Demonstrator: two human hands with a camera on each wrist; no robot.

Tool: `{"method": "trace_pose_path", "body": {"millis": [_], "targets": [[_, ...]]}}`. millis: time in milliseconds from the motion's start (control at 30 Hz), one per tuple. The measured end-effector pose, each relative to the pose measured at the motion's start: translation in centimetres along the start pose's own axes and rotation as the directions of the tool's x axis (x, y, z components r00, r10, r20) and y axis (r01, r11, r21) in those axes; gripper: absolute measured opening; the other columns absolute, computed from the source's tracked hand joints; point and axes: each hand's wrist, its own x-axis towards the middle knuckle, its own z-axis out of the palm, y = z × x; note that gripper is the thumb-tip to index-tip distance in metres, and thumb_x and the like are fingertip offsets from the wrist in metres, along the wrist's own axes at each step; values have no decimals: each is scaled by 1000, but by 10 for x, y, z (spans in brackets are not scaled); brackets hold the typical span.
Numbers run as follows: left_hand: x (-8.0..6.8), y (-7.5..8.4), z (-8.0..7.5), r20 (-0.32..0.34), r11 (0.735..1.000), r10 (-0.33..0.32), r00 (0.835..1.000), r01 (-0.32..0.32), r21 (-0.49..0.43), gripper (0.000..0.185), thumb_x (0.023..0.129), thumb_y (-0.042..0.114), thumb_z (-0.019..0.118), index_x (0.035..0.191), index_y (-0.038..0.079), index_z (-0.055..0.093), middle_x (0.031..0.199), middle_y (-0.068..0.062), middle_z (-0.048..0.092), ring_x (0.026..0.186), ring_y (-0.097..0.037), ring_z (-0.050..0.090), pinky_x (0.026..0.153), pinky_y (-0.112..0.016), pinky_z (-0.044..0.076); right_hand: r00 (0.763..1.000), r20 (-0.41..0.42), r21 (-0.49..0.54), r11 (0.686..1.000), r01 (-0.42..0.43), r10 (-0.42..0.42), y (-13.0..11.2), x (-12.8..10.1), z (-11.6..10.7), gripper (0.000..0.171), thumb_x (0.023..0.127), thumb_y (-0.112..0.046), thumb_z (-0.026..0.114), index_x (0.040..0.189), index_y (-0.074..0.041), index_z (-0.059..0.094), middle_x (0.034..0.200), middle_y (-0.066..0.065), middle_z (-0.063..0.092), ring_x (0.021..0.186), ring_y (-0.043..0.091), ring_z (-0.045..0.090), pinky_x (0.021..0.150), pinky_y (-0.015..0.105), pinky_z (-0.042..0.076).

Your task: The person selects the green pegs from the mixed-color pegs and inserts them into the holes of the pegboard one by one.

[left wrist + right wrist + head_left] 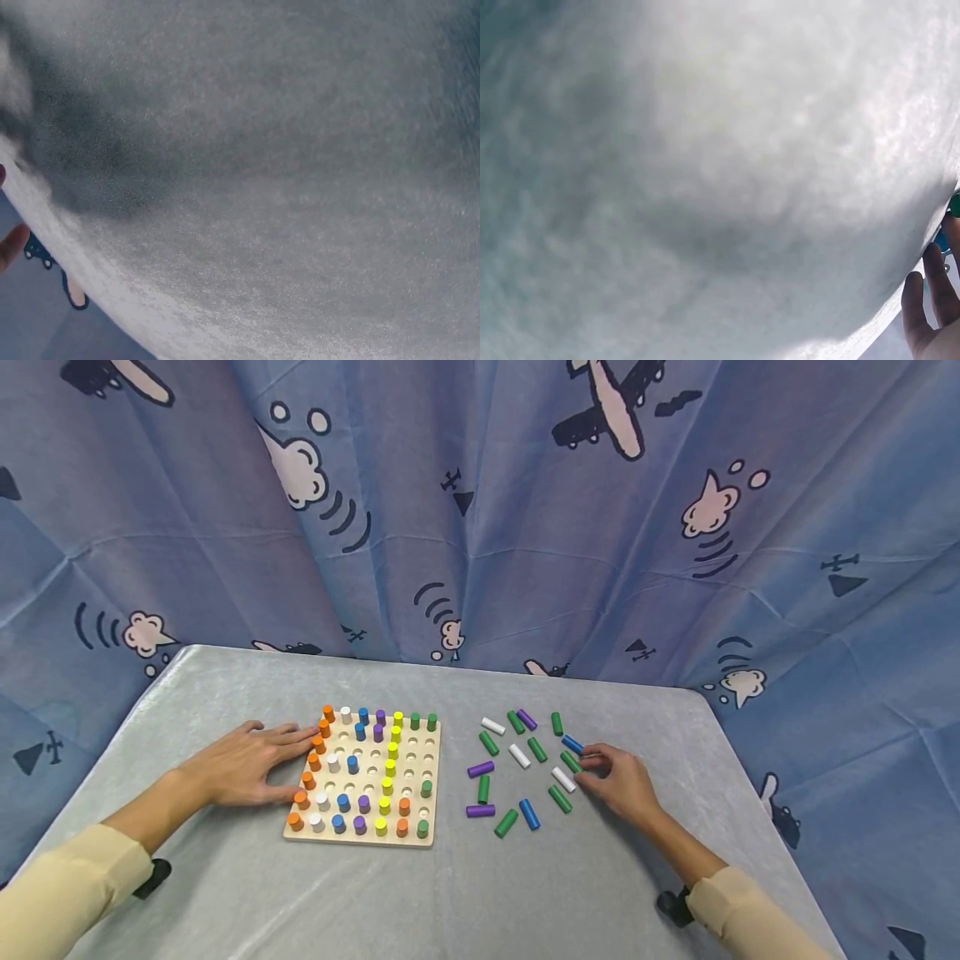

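Note:
On the table at left lies a square wooden pegboard (407, 752) with columns of orange, white, blue, purple, yellow and green pegs. My left hand (251, 764) rests at its left edge, fingers extended, the fingertips and thumb touching the board's side. To the right of the board, my right hand (618, 781) pinches the end of a green peg (569, 761) between thumb and index finger. A blue peg (572, 744) lies just beyond those fingertips, and a white peg (563, 779) lies beside the thumb. The wrist views show mostly table, with only a few fingers at their edges.
Loose green, purple, white and blue pegs lie scattered between the board and my right hand, among them a purple peg (481, 811) and a blue peg (529, 814). A grey cloth covers the table (480, 893). Behind it hangs a blue patterned curtain (510, 568).

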Motion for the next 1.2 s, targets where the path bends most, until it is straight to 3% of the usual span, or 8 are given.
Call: {"method": "trace_pose_path", "body": {"millis": [367, 667, 1200], "targets": [[-1, -1, -1, 7, 1000, 1, 1000, -1, 4, 83, 92, 70, 50, 147, 8, 50, 154, -7, 43, 136, -37, 46, 101, -65, 35, 1000, 6, 5, 1000, -17, 17, -6, 2, -7, 34, 81, -6, 80, 112, 2, 68, 94, 12, 76, 89, 29, 72, 78, 49, 54], [0, -2, 0, -3, 1000, 16, 1000, -16, 13, 83, 91, 71, 50, 145, 8, 52, 154, -7, 44, 137, -37, 45, 101, -65, 36, 998, -45, -15, 999, 42, -42, -10, 7, -13, 35, 82, -4, 80, 114, 4, 67, 94, 11, 76, 89, 28, 71, 74, 42, 53], [4, -2, -3, 25, 999, 18, 1000, -19, 36, 87, 88, 76, 48, 144, 9, 54, 152, -7, 46, 136, -38, 45, 98, -62, 40, 998, -30, -4, 998, 61, -61, -18, 25, -8, 29, 85, 1, 76, 112, 2, 68, 95, 11, 76, 88, 27, 71, 78, 49, 52]]}}
